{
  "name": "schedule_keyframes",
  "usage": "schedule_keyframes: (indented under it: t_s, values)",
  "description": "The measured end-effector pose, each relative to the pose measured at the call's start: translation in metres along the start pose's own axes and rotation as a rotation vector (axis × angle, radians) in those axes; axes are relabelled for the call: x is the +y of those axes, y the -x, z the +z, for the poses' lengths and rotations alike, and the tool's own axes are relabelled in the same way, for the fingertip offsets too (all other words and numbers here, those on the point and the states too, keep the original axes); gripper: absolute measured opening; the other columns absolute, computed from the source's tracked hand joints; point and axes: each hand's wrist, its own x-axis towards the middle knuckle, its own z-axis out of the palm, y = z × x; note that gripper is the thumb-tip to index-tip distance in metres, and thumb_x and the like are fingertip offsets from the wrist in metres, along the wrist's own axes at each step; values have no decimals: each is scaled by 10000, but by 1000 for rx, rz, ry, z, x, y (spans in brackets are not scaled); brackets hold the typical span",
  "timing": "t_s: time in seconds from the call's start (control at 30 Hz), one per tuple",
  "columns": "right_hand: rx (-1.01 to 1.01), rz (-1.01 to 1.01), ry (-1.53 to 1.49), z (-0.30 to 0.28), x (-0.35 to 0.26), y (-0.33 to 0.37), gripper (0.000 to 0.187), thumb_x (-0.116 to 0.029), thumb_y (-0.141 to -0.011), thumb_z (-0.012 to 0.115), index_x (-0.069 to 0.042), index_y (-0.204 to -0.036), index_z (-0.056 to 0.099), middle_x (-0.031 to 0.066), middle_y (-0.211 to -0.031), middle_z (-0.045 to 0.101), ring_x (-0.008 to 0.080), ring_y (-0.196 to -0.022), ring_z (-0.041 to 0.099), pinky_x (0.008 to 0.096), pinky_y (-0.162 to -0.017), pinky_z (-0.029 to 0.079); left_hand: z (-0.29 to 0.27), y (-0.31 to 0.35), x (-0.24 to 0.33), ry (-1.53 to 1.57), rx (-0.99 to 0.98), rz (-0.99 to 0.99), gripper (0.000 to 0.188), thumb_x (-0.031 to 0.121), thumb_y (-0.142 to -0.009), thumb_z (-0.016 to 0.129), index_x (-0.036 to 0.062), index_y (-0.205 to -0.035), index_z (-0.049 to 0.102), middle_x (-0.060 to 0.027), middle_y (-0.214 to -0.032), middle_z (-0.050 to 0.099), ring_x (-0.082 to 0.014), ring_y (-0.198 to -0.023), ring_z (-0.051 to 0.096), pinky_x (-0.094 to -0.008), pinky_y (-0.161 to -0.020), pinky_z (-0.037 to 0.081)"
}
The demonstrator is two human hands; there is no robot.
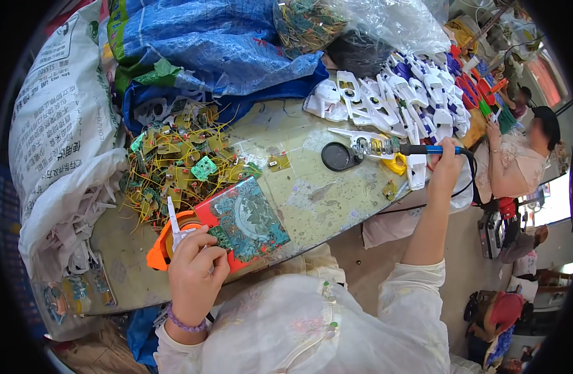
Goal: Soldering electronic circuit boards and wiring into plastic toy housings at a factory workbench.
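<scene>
Two hands were at work, and the step in hand, as far as could be judged, was handling a soldering iron [428, 149] at its coil stand [340, 156] while a white plastic piece [173, 217] was kept steady. To do that well, the right hand [444, 165] belonged back on the blue handle, off the metal, with the iron in line with the coil so its tip would not catch; the black cable [474, 177] needed slack, clear of the pile of white parts [365, 103]. A light, even hold suited the left hand [198, 265]. The right fingers were wrapped round the handle, the iron pointing leftward into the coil. The left fingers were curled in, pinching the lower end of the white piece; whether they also gripped the small green circuit board [220, 236] could not be told. The piece jutted just beyond those fingers, beside an orange ring-shaped thing [157, 250], and the board lay next to them, at the edge of a red box [255, 219].
</scene>
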Motion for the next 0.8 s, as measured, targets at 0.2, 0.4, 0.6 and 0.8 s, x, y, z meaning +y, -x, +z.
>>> schedule_keyframes:
  t_s: [0.2, 0.4, 0.6, 0.8]
  values:
    - [-180, 60, 313, 25, 1, -8, 269, -322, -907, 561, -87, -776, 563, -10, -612, 508, 70, -560, 481, 245, -505, 355, 1, 0, -1, 19, 0, -1, 131, -34, -665, 709, 15, -762, 635, -109, -888, 612, -329, -980, 637, -393, -797, 515]
    - [17, 19, -18, 57, 30, 32, 221, -224, -895, 677, -64, -901, 524, -43, -637, 484, 38, -500, 411, 193, -446, 296, -3, 1, -1, 31, 11, -2, 136, -31, -668, 711, 25, -763, 631, -103, -896, 610, -324, -994, 637, -395, -795, 521]
    - [-290, -294, -93, 86, 20, 131, 134, -106, -895, 647, -42, -859, 535, -12, -707, 506, 87, -587, 462, 243, -551, 410, -2, -5, -6, 47, -4, 37, 145, -15, -679, 717, 27, -783, 626, -95, -908, 607, -319, -997, 636, -392, -784, 529]
    - [-1149, -672, 883, 256, -11, 92, 182, -91, -843, 546, -12, -961, 661, 233, -952, 650, 333, -873, 655, 425, -773, 519, -14, -2, -6, 66, -87, 27, 181, 87, -706, 766, 30, -823, 641, -95, -949, 600, -311, -1031, 615, -394, -805, 523]
